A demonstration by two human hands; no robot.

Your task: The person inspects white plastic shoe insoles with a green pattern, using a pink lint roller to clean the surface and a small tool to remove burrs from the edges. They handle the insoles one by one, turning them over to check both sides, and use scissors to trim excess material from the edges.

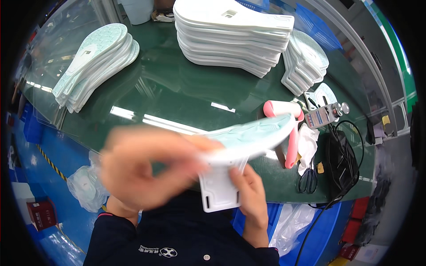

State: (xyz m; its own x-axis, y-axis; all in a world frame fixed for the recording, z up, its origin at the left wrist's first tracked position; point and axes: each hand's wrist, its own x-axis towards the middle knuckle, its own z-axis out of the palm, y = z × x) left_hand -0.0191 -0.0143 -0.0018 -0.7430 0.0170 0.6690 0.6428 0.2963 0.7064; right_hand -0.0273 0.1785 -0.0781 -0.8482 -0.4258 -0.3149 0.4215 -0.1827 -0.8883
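A paddle-shaped white panel (255, 133) with a pale green quilted top is held tilted above the near edge of the table. My right hand (252, 190) grips its narrow white end, thumb on the face and fingers behind. Blurred by motion, my left hand (148, 166) is closed, with thumb and forefinger meeting at the panel's left rim. What lies between those fingertips is smeared. Matching panels are piled at the far left (104, 42), in a tall white stack (230, 42) at the back, and in a smaller stack (306, 57) to its right.
On the right of the green table (177, 97) lie a pink-and-white handled tool (290, 148), a clear bottle (321, 116), a white cloth (307, 144), scissors (308, 179) and a black bag (341, 159) with a cable. A blue bin with plastic film (288, 226) stands below the front edge.
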